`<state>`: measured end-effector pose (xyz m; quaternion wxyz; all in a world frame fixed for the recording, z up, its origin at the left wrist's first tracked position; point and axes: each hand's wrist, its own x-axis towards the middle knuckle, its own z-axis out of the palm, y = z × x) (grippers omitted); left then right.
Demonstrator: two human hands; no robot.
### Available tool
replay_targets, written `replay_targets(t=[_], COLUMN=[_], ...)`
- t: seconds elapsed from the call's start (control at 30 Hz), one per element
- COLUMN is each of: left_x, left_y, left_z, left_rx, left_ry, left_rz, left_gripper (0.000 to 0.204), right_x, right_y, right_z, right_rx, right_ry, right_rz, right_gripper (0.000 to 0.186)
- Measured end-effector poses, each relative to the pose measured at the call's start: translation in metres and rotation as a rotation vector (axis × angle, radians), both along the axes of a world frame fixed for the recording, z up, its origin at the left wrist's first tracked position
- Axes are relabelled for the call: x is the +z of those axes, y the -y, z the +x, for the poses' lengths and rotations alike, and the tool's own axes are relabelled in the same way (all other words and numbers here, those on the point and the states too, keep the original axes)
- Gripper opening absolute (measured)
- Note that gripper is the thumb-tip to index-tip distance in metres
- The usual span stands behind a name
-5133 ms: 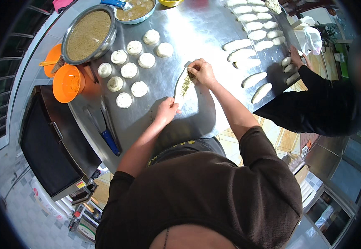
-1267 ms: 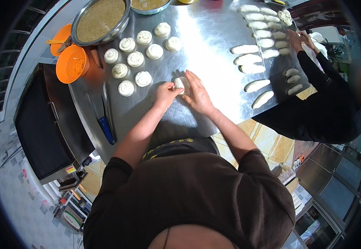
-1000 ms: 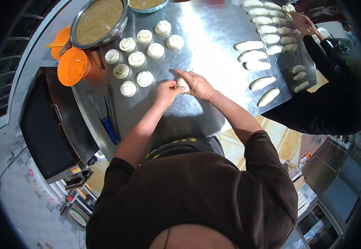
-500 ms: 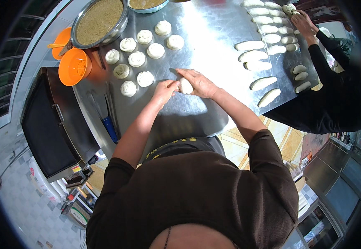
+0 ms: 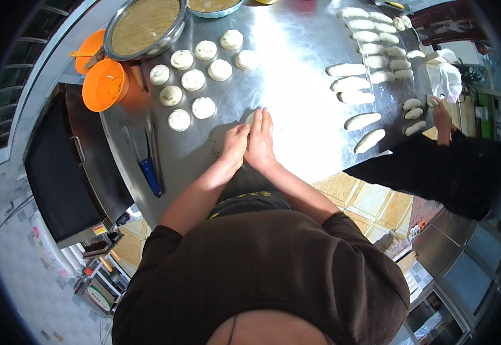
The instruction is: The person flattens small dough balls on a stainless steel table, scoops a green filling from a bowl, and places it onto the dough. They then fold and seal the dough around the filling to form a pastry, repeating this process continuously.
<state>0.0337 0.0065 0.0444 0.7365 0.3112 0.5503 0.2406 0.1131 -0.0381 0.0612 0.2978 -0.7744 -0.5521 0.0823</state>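
Since half a second ago the two hands have closed flat against each other, and the dough piece [image 5: 251, 117] that showed between them is now nearly hidden, only a pale edge peeking out at the fingertips. It sits on the steel counter [image 5: 296, 63], just right of the round filled dough discs [image 5: 204, 107] and well apart from the long dough rolls [image 5: 361, 121]. The left hand [image 5: 234, 144] and right hand [image 5: 260, 141] press side by side, fingers extended and cupped over the piece (not clenched). To shape it well, I judge the palms should press evenly and keep the seam tucked under, so the filling stays sealed. A co-worker's hand [image 5: 441, 114] works at the far right edge.
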Motion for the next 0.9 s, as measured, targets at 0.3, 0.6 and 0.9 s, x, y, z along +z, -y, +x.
replay_targets(t=[0.3, 0.6, 0.9], left_x=[0.003, 0.061, 0.045], left_y=[-0.024, -0.048, -0.101], left_z=[-0.021, -0.054, 0.009], left_rx=[0.164, -0.138, -0.728], left_ry=[0.312, -0.291, -0.72], left_rz=[-0.134, 0.872, 1.547], left_gripper=[0.034, 0.036, 0.055], right_x=[0.017, -0.022, 0.005], right_y=[-0.052, -0.106, -0.074], right_z=[0.022, 0.019, 0.294], right_rx=[0.361, 0.4, -0.039], right_ry=[-0.137, 0.006, 0.293], right_rz=[0.059, 0.055, -0.042], right_gripper=[0.057, 0.061, 0.056])
